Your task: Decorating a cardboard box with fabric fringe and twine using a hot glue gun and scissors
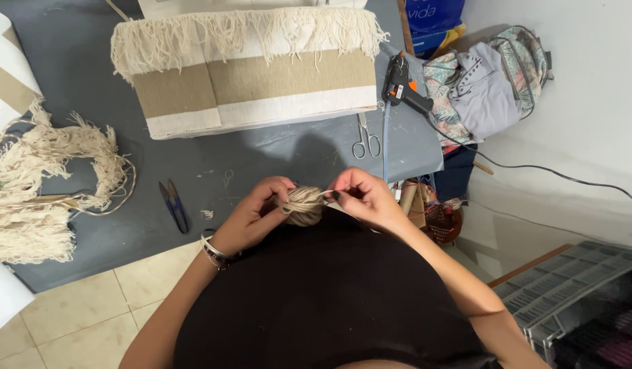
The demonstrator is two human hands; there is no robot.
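Over the grey table's (275,157) near edge, the left hand (251,217) cups a well-wound ball of beige cord (304,205) while the right hand (360,198) pinches its loose end, fringed basket (251,72) and snips (174,205) waiting beyond.

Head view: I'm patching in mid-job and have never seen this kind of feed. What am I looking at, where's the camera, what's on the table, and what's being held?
There is no machine here. The single picture comes from a camera worn on a person's head, looking down past a black top at their own two bare hands. The left hand and right hand together hold a small bundle of beige cord at the edge of a grey table. On the table lie a fringed beige-and-white woven piece, loose fringe trim at the left, small thread snips, silver scissors and a black glue gun with its cable running off to the right.
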